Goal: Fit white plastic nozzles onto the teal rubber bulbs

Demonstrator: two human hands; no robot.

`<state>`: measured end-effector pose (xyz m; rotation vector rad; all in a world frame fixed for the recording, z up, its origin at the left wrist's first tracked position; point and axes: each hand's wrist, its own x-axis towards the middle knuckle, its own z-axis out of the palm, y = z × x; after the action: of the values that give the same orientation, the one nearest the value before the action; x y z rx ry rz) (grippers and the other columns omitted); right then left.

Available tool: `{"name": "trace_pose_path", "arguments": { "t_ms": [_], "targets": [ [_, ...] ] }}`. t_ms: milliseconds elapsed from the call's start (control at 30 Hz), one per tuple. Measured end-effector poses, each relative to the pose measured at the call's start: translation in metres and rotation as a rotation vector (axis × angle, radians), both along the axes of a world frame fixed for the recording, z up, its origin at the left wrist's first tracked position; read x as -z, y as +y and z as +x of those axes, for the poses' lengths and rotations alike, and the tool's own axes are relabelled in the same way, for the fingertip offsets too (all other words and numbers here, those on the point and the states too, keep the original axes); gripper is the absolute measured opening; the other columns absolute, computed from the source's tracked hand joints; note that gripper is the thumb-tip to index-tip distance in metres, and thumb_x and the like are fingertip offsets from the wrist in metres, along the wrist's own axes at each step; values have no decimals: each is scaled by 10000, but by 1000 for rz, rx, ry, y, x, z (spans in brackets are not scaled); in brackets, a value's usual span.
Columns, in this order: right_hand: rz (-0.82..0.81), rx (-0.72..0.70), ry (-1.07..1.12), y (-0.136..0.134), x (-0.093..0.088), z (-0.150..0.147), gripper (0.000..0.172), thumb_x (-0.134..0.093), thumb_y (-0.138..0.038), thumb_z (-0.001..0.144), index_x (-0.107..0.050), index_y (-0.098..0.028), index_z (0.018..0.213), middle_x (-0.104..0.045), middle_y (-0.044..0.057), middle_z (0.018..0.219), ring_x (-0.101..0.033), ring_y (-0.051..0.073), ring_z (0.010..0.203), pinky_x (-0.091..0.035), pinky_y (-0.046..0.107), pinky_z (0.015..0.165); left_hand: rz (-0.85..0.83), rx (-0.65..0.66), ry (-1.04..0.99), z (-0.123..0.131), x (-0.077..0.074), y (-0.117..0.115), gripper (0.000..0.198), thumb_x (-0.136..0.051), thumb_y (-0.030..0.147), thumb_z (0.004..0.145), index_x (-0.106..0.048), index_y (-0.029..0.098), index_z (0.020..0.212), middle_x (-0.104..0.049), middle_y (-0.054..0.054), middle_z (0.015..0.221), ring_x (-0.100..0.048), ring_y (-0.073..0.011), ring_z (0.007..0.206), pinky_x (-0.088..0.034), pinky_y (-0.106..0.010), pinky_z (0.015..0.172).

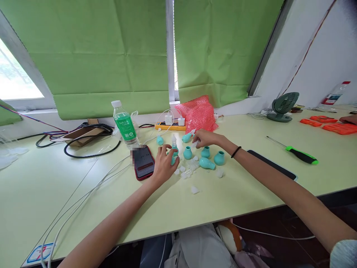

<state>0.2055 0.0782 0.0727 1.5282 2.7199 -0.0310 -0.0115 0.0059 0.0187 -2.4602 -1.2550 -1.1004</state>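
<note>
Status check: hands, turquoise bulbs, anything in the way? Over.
Left hand curled at turquoise bulb-shaped piece, grip unclear. Right hand pinching small clear plastic piece. Other bulbs upright or lying nearby. Loose translucent plastic scraps, possible clutter.

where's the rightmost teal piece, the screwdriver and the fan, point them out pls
Rightmost teal piece (pixel 219 158): head view, on its rounded body.
Screwdriver (pixel 299 153): head view, on its handle.
Fan (pixel 285 104): head view, on its round head.

Daylight glared white through the window (pixel 18 72) at far left, brightening the table (pixel 251 197); my left hand (pixel 164 163) and forearm (pixel 122 221) cast soft shadow, wide-angle distortion stretched the edges, and pixelation masked the phone's (pixel 145 167) corner.
</note>
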Motion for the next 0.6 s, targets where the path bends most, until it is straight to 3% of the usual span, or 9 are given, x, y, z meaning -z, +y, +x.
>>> {"name": "trace_pose_path", "arguments": {
  "t_ms": [133,267,400,600],
  "targets": [
    [-11,20,11,-3,4,1,280,-583,-336,619,-625,-143,818,-619,58,811,-536,173,714,-327,218,510,-2,-4,3,0,-1,0,178,-460,191,737,-539,189,897,-441,-65,973,-416,-195,854,-402,-331,733],
    [-59,40,21,2,12,-1,306,-618,-326,581,-623,-163,840,-625,44,835,-548,164,695,-337,204,489,-62,-16,11,-3,1,6,205,-463,125,702,-543,186,880,-470,-57,907,-430,-193,833,-419,-315,700],
    [-127,37,27,14,6,-2,368,-685,-326,496,-635,-167,825,-634,39,796,-566,171,669,-377,206,510,-85,-14,-25,-4,1,8,197,-459,130,704,-537,185,876,-485,-49,858,-443,-190,827,-422,-312,709],
    [-21,-17,250,21,-6,-36,521,-583,-438,640,-501,-183,1087,-533,80,1080,-530,174,890,-406,224,692,-68,-33,-59,-1,-3,2,157,-455,177,728,-535,182,863,-485,-52,875,-439,-196,851,-405,-329,744]
  ]
}}
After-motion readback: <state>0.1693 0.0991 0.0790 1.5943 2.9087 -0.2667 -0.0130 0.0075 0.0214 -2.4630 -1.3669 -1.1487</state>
